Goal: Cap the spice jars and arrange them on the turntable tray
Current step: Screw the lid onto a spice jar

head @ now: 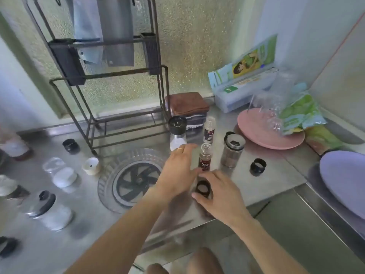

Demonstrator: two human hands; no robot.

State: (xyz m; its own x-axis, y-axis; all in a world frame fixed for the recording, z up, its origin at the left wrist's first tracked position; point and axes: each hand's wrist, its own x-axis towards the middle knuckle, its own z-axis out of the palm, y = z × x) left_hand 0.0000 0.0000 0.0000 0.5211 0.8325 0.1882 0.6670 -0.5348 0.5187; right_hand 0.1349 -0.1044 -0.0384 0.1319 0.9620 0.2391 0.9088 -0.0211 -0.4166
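I see the open spice jar [205,158] standing uncapped mid-counter, just right of the turntable tray [118,175], neck clear for capping. My right hand [219,194] pinches its black cap [202,188] near the jar's base; my left hand [180,171] reaches in loosely spread, holding nothing, probably to steady it. The label is too blurred to read.
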